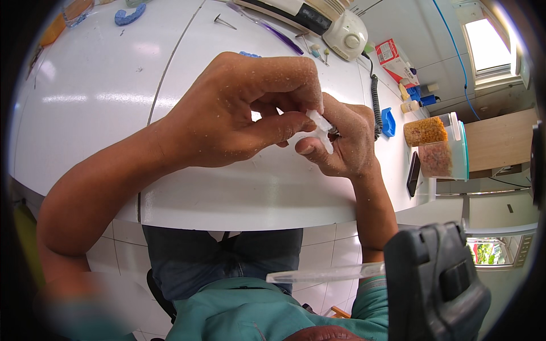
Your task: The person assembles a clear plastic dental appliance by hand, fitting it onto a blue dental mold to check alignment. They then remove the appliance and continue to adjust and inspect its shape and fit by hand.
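Note:
Both my hands meet above the white table, pinching a small translucent white piece with curved, uneven edges, which looks like a dental tray or appliance. My left hand reaches in with curled fingers, its thumb and index fingertip on the near-left side of the piece. My right hand grips it from the right, the thumb below and the fingers bent behind. Pale dust speckles the fingers of both hands. The fingers partly cover the piece, so its full shape is hidden. A bit of blue material shows behind my left hand.
Beyond my hands lie a purple-handled tool, a metal pin and a white machine with a dial. A blue dental mould sits far left. At right are a coiled cord, a blue tray, granule-filled containers and a dark phone-like object.

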{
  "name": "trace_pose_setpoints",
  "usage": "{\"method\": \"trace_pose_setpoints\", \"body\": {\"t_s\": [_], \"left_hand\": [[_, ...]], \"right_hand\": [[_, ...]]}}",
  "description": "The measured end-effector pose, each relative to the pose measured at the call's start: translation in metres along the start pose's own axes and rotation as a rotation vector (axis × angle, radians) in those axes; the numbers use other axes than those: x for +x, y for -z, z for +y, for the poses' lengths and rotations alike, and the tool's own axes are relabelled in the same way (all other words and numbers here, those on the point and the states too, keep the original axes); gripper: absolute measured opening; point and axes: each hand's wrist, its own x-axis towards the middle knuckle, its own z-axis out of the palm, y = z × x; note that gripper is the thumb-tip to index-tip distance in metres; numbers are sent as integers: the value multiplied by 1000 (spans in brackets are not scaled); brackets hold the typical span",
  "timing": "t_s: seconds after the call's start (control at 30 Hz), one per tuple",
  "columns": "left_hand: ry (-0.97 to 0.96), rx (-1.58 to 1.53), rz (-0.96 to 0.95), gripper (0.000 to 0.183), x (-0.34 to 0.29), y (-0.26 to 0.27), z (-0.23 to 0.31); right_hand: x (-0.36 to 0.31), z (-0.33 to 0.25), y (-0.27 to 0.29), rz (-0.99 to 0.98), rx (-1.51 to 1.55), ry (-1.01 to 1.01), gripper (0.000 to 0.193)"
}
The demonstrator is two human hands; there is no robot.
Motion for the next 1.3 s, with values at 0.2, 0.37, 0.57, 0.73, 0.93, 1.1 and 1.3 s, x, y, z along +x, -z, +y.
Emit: {"method": "trace_pose_setpoints", "body": {"t_s": [0.2,0.37,0.57,0.73,0.93,1.1,1.3], "left_hand": [[-7,10,-7,17,0,1,0],[-8,2,-15,18,0,1,-1],[0,4,-12,18,0,0,3],[24,11,-21,17,1,0,4],[8,40,-39,16,1,3,2],[10,33,-34,17,1,2,3],[17,28,-30,19,1,2,3]], "right_hand": [[-1,-3,8,-106,-45,-39,66],[0,-2,1,-23,-14,1,65],[0,-1,1,-25,15,4,64],[0,-3,3,-33,15,-4,65],[0,-2,2,-36,25,-16,64],[-1,-4,2,-39,19,-23,63],[-1,-2,2,-40,-1,-1,63]]}}
